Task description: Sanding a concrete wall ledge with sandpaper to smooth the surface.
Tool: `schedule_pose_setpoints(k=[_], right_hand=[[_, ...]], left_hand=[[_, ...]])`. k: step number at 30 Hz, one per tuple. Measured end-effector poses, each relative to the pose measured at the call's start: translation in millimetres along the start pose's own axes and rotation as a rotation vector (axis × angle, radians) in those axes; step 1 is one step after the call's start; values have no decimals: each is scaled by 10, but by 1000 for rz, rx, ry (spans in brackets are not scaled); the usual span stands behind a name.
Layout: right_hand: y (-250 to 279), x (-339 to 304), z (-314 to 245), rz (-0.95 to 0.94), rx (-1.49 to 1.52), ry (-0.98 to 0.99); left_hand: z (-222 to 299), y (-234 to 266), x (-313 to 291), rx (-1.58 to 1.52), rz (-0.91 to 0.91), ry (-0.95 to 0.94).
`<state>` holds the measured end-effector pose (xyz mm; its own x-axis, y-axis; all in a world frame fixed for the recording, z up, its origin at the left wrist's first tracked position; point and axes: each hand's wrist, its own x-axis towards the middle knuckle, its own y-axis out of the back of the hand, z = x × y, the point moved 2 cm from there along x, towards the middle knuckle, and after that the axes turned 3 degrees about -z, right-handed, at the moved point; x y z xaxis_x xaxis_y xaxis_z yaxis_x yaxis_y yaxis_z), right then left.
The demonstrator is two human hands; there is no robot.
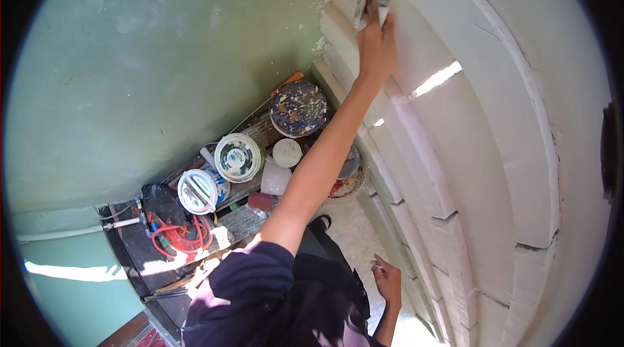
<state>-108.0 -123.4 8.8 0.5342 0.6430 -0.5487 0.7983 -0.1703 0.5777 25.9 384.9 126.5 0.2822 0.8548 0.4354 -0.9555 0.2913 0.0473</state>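
Note:
My left arm reaches up to the pale, stepped wall panels (pixel 448 152). At its end my left hand (pixel 377 48) is closed on a curled sheet of sandpaper (pixel 359 9), grey on one face and whitish on the other. The sheet lies against the upper panel, beside the corner with the green wall. Low on the right, my right hand (pixel 388 279) hangs near the lower panels with its fingers bent together. A small whitish bit shows at its fingertips, too small to name.
Left of my arm, a plank bench (pixel 244 226) holds a paint-spattered bucket (pixel 299 109), white lidded tubs (pixel 238 158), a small white container (pixel 286 152) and a red hose (pixel 175 240). The green wall (pixel 162 74) rises behind. Sunlight streaks one panel.

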Motion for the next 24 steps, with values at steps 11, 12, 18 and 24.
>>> schedule_pose_setpoints(k=[11, 12, 18, 24], right_hand=[[-164, -275, 128, 29, 161, -103], [-156, -322, 133, 11, 160, -92], [-267, -248, 236, -68, 100, -106], [-168, -243, 113, 36, 151, -124]], left_hand=[[270, 337, 403, 240, -396, 291], [174, 356, 278, 256, -382, 295], [-25, 17, -661, 33, -182, -108], [-43, 297, 58, 3, -232, 202]])
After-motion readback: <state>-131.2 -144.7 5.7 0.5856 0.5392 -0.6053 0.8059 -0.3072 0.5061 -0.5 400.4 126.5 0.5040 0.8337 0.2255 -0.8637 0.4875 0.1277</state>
